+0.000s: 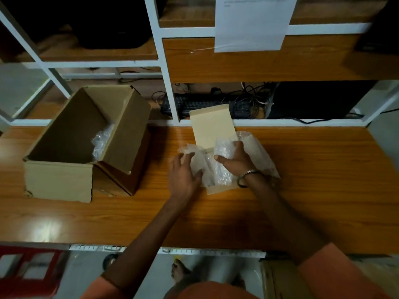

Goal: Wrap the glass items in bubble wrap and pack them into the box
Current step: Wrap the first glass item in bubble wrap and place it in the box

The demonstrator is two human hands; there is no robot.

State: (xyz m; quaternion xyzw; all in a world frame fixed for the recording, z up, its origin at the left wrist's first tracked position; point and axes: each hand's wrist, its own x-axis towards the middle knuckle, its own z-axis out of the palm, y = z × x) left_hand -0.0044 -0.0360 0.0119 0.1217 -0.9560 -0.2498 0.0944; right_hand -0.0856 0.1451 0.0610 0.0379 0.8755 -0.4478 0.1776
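Observation:
A small beige box [218, 188] with its lid [212, 126] raised sits at the middle of the wooden table [302, 190]. Bubble-wrapped bundles [213, 171] fill it. My right hand [236, 159] grips the top of one wrapped bundle [224, 149] at the box's right side. My left hand [183, 173] rests on the wrap at the box's left side, fingers spread. What the wrap covers is hidden. A large open cardboard box [64, 152] stands at the left with a bubble-wrapped item [101, 141] inside.
Loose bubble wrap [259, 152] lies behind my right wrist. A black keyboard [203, 106] and tangled cables [252, 91] sit on the shelf behind the table. White shelf frames [170, 83] rise at the back. A paper sheet [250, 22] hangs above.

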